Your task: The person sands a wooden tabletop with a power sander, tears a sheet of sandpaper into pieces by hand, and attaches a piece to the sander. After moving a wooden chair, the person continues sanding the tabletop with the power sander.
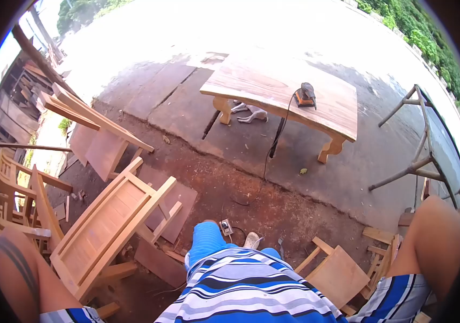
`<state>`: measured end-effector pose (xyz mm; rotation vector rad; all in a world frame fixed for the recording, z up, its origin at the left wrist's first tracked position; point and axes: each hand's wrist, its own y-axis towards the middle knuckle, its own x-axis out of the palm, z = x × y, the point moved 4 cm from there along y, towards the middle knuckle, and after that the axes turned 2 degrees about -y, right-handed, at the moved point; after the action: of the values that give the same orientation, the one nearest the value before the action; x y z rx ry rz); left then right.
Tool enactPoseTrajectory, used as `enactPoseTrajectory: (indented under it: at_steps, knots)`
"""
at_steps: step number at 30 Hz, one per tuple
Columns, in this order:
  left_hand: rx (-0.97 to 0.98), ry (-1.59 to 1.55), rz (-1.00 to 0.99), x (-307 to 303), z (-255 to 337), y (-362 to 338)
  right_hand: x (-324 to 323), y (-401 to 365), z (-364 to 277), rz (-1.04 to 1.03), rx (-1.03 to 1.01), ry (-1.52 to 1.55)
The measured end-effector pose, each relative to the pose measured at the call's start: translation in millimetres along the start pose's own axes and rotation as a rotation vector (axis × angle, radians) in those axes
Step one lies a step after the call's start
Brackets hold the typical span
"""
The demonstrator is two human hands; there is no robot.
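Observation:
Neither of my hands shows in the head view. My bent left arm (28,269), with dark bands on it, comes in at the lower left, and its hand is out of sight. At the lower right my bent right arm (429,242) shows in the same way. Beside my left arm stands an unpainted wooden chair frame (109,226) with a slatted panel. Near my right arm are a small wooden seat (339,275) and other chair parts. In front of me an orange and black power sander (306,95) rests on a wooden table (251,81).
The sander's cord hangs over the table edge to the ground. An animal (250,114) lies under the table. More wooden chairs (17,199) stand at left, near a leaning wooden frame (98,145). A metal-legged frame (421,151) stands at right. A white socket box (226,226) lies near my feet.

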<state>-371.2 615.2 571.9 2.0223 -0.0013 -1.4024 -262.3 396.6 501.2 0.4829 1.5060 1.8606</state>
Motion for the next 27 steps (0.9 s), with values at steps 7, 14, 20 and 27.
enactPoseTrajectory:
  at_steps: [7,14,20,27]
  knots:
    - [0.268,-0.117,0.186,63,-85,63,-90,-32,-4,0.028,-0.009,-0.240]
    - [0.119,-0.311,1.056,137,-267,105,-211,-72,13,0.138,-0.003,-0.471]
    - [-1.368,-0.664,0.104,640,-512,112,-407,-278,89,0.689,0.649,-0.819]
    - [-1.550,-0.340,-0.353,898,-551,71,-401,-644,76,0.325,2.544,-0.858]
